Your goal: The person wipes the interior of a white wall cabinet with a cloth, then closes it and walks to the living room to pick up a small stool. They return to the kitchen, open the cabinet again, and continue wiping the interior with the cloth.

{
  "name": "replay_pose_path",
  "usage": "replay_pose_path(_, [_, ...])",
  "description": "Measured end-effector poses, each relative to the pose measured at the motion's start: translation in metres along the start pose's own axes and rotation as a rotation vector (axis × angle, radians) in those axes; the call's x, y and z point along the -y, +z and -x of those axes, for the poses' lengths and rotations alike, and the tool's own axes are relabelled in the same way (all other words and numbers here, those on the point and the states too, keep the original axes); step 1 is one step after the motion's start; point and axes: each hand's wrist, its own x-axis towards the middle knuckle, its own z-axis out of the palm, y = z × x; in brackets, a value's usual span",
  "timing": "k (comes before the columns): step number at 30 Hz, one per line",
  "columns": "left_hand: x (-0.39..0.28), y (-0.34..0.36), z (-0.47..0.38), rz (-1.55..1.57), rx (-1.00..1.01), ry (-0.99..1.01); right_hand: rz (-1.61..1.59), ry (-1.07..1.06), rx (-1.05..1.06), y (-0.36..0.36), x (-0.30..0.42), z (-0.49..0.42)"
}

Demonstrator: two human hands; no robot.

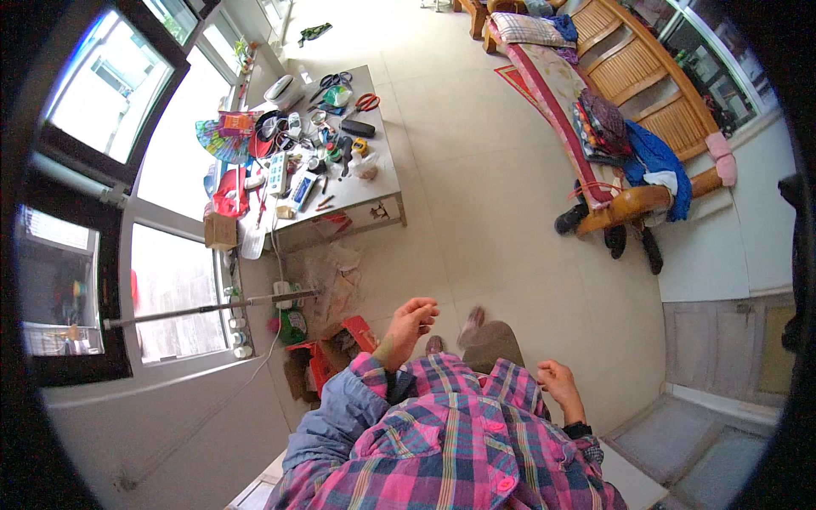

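My left hand (414, 320) is raised in front of my body, its fingers loosely bent and nothing seen in them. Low at my right side, my right hand (558, 382) hangs beside the plaid shirt (440, 433), with curled fingers and no object visible. A dark band (577, 429) circles my right wrist. Beneath my hands is the pale tiled floor (510, 255), where one of my shoes (472, 322) is blurred. Ahead on the left stands a cluttered table (370, 204). On it lie red-handled scissors (368, 102), a white power strip (277, 173) and a black case (358, 128).
A wooden bench (644, 76) with a cushion, folded clothes and blue fabric (656, 166) stands at the right, shoes (570, 220) below it. Left of me are red boxes (360, 333), a green bottle (293, 326) and a pole (210, 308) reaching from the window. A cable (271, 357) trails along the wall.
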Motion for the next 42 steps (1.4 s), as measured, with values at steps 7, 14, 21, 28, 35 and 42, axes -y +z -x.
replay_pose_path(7, [-0.105, 0.065, -0.180, 0.014, -0.022, -0.064, 0.059, -0.063, -0.024, -0.102, 0.110, -0.195])
replay_pose_path(14, [-0.258, 0.103, -0.311, 0.210, -0.178, 0.146, 0.314, -0.385, -0.026, -0.209, 0.351, -0.412])
replay_pose_path(21, [-0.366, 0.103, -0.438, 0.316, -0.335, 0.157, 0.323, -0.613, 0.131, -0.218, 0.572, -0.609])
replay_pose_path(28, [-0.552, 0.098, -0.634, 0.475, -0.337, 0.199, 0.429, -0.499, 0.224, -0.225, 0.725, -0.781])
replay_pose_path(35, [-0.768, 0.136, -0.824, 0.192, -0.220, 0.136, 0.163, -0.207, 0.155, -0.273, 0.851, -0.889])
replay_pose_path(42, [-0.923, 0.170, -1.008, 0.190, -0.207, 0.155, 0.055, -0.068, 0.088, -0.337, 0.981, -1.070])
